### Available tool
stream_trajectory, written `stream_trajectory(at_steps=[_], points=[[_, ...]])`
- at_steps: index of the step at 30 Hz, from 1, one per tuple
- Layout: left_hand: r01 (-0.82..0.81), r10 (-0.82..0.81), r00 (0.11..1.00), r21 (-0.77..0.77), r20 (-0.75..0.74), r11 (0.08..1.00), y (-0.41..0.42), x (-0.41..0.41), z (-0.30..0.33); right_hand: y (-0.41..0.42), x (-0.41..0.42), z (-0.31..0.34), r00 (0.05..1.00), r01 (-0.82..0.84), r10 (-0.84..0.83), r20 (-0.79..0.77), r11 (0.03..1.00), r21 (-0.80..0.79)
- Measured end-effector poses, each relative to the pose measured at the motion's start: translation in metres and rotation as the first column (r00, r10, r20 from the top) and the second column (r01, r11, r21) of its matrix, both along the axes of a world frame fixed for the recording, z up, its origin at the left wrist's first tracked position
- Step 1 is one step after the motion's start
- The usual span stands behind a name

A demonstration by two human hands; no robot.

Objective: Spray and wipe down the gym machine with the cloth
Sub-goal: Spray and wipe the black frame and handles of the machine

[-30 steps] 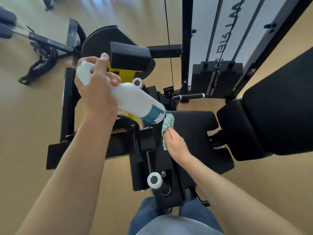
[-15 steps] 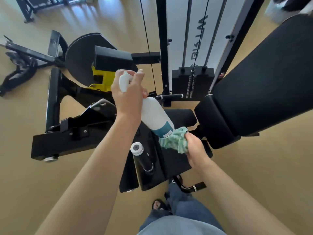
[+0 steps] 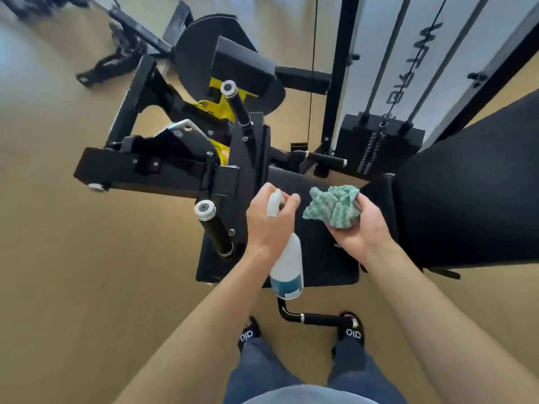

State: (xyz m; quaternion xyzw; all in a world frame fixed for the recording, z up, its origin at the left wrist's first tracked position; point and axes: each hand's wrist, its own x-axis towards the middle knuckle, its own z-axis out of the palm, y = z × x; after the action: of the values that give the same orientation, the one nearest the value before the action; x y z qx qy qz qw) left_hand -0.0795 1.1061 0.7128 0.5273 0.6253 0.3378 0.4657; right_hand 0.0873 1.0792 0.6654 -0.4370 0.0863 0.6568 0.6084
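- Seat of the gym machine is your landmark: a dark flat pad directly below your hands, with your two feet just behind its near edge.
- Your left hand grips the neck of a white spray bottle. The fingers are curled round the trigger head, with the forefinger lying across the front of it; you cannot tell whether the trigger is being squeezed.
- The bottle has swung. A second ago it lay almost level, with its blue-labelled base pointing at the seat. It now hangs nearly upright over the seat's near half, base toward your feet and nozzle tipped toward the cloth.
- Your right hand has turned palm up above the seat's right side. The thumb and curled fingers cup a bunched green-and-white cloth, pinching it loosely.
- The cloth has lifted off the seat, where it was pressed flat a second ago, and sits just beside the nozzle, not touching it.
- This likely means wiping has paused and you are about to wet the cloth, or the seat under it.
- Back pad rises to the right of the seat; the weight stack stands beyond the seat; two black handles lie to its left.
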Motion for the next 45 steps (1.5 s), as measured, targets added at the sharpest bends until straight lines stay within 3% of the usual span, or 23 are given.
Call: stream_trajectory(at_steps=[8,11,19,23,28,37,42,45], points=[[-0.269,0.233,0.954,-0.195,-0.189,0.943,-0.044,0.028,-0.057,-0.01,0.043,-0.015,0.983,-0.172,0.169,-0.07,0.985,-0.033],[-0.314,0.283,0.947,-0.247,-0.153,0.917,-0.04,0.032,-0.067,-0.008,0.047,-0.021,0.973,-0.226,0.223,-0.06,0.973,-0.046],[-0.37,0.359,0.929,-0.275,-0.092,0.887,0.003,0.036,-0.077,-0.006,0.059,-0.028,0.983,-0.185,0.184,-0.02,0.975,-0.119],[-0.313,0.303,0.95,-0.25,-0.079,0.916,0.023,0.042,-0.071,0.015,0.064,-0.027,0.981,-0.193,0.194,-0.007,0.973,-0.129],[-0.38,0.36,0.925,-0.296,-0.119,0.877,0.047,0.057,-0.073,0.068,0.073,-0.032,0.954,-0.293,0.299,0.029,0.948,-0.126],[-0.488,0.446,0.873,-0.325,-0.199,0.81,0.03,0.071,-0.085,0.208,0.032,-0.064,0.79,-0.558,0.573,0.219,0.819,-0.131],[-0.607,0.557,0.794,-0.309,-0.241,0.732,0.015,0.063,-0.074,0.248,-0.037,-0.085,0.539,-0.737,0.733,0.414,0.649,-0.19],[-0.624,0.56,0.781,-0.309,-0.277,0.717,0.016,0.05,-0.061,0.238,-0.068,-0.093,0.555,-0.696,0.683,0.475,0.694,-0.185]])
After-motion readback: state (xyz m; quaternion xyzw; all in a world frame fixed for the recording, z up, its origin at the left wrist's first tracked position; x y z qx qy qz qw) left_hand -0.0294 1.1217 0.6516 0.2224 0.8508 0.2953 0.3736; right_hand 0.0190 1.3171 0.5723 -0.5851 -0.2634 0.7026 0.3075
